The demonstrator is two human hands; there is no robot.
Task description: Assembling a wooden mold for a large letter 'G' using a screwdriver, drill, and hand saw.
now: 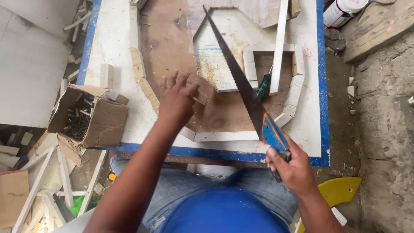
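Observation:
My right hand (290, 169) grips the blue and orange handle of a hand saw (241, 82) near the table's front edge. Its long toothed blade slants up and to the left over a white house-shaped board (224, 39). My left hand (177, 97) rests with fingers spread on the brown board (168, 47), its fingertips touching a small white wooden piece (200, 97). White wooden strips (224, 136) outline a polygon on that board.
A torn cardboard box of dark screws (86, 116) sits on the table's left corner. A green-handled tool (263, 86) lies by the blade. The white table has a blue edge (215, 153). Wood scraps lie on the floor at left, a yellow object (340, 190) at right.

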